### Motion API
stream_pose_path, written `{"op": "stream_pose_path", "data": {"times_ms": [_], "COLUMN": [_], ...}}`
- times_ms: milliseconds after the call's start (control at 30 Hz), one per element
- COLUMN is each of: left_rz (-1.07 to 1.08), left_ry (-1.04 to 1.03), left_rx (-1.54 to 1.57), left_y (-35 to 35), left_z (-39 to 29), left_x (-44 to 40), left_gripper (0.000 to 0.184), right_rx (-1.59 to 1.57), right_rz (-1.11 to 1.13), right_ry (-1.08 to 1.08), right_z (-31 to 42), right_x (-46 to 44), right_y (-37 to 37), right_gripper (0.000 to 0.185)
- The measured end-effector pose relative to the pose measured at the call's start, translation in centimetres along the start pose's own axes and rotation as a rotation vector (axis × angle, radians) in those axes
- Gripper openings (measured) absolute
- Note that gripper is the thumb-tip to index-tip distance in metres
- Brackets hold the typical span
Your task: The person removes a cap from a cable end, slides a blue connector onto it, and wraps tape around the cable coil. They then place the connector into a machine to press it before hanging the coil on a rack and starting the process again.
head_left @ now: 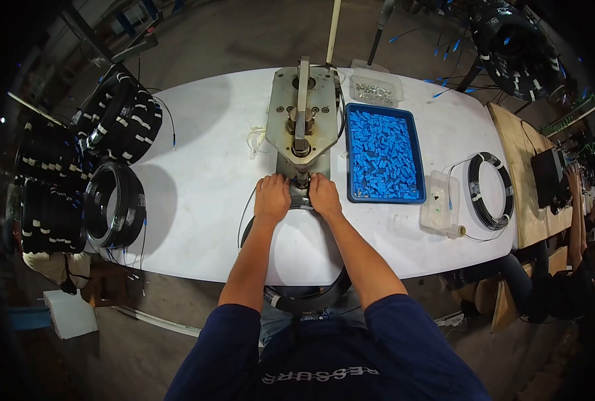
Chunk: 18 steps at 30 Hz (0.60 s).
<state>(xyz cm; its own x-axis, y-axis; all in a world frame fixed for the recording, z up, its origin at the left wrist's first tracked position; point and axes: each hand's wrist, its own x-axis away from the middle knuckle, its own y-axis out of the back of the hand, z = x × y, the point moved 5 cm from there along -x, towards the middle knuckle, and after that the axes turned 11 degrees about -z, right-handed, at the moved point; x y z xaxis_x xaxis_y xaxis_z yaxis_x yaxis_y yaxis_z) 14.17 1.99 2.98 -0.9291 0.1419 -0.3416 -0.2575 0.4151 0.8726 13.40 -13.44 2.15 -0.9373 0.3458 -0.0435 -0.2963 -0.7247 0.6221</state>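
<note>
My left hand (272,198) and my right hand (325,196) sit side by side at the foot of a metal bench press (304,120). Both have curled fingers, closed right under the press's ram (302,175). Whatever they pinch is too small and too hidden to name. A black cable coil (304,302) hangs over the table's near edge beneath my forearms; its far side shows between my hands. From near my left hand a thin black cable (242,217) bends down over the white tabletop.
Right of the press stands a blue tray (419,160) of small blue connector parts (381,154). Clear plastic boxes (377,89) lie behind and beside it. Black cable coils (113,204) stack at left; another coil (490,190) lies at right. Another person's arm (576,214) shows far right.
</note>
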Motion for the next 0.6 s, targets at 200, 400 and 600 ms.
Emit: {"op": "stream_pose_path", "data": {"times_ms": [200, 400, 600], "left_rz": [-0.067, -0.005, -0.028], "left_ry": [-0.021, 0.006, -0.006], "left_rx": [0.017, 0.008, 0.024], "left_y": [0.22, -0.01, -0.29], "left_z": [-0.1, 0.02, 0.16], "left_x": [0.12, -0.09, 0.16], "left_gripper": [0.029, 0.03, 0.03], "right_rx": [0.046, 0.091, 0.111], "right_rz": [0.01, -0.012, 0.006], "right_ry": [-0.014, -0.002, -0.017], "right_z": [0.33, 0.6, 0.78], "right_x": [0.18, 0.27, 0.37], "right_y": [0.15, 0.11, 0.29], "right_gripper": [0.042, 0.039, 0.04]}}
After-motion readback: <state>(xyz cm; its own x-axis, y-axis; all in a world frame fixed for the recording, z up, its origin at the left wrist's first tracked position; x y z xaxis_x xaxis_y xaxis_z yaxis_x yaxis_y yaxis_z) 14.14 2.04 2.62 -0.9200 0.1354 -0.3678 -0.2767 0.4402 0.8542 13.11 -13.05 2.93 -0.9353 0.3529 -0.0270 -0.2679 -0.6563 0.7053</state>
